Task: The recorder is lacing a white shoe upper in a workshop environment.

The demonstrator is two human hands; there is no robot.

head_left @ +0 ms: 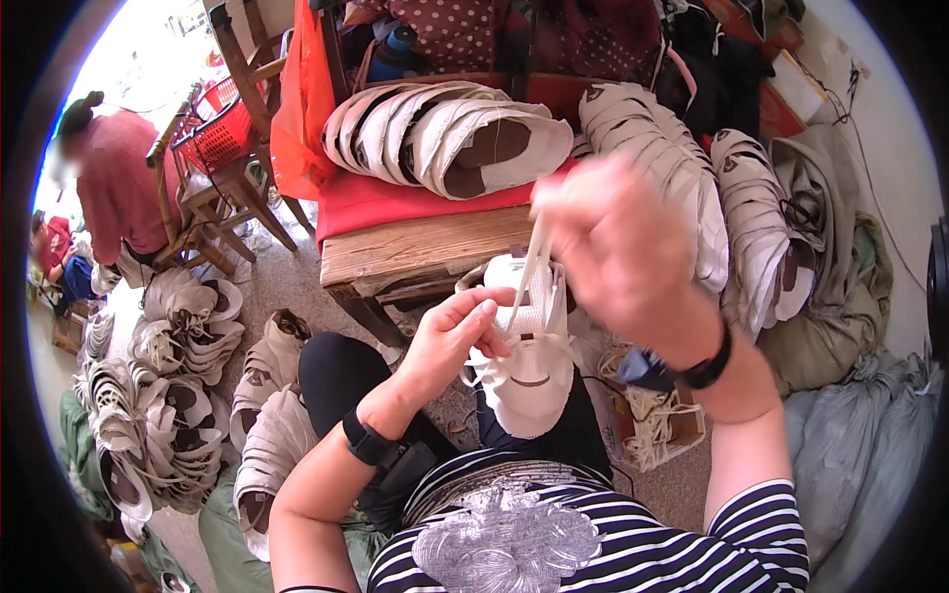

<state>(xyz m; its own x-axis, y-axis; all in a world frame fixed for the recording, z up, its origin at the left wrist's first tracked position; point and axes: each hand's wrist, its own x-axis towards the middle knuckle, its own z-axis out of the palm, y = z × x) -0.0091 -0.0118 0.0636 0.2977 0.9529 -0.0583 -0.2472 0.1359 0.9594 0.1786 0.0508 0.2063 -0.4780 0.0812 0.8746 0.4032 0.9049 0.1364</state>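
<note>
Upright between my knees is a white shoe upper (529,385), its rounded toe toward me and its mesh tongue farther off. My left hand (445,341) is closed at the left lacing edge of the upper, thumb and fingers pinched together. A pale flat shoelace (532,272) stretches from the lacing area up to my right hand (618,242). That hand is raised over the right of the upper, blurred by motion, with its fingers closed on the shoelace. Loose lace ends hang at the left side of the upper.
A wooden bench (425,242) ahead carries a red cloth and a row of nested uppers (445,138). More stacked uppers (183,415) stand at left. A box of laces (657,430) sits by my right leg. Another person (124,183) sits far left, near a red basket (217,124).
</note>
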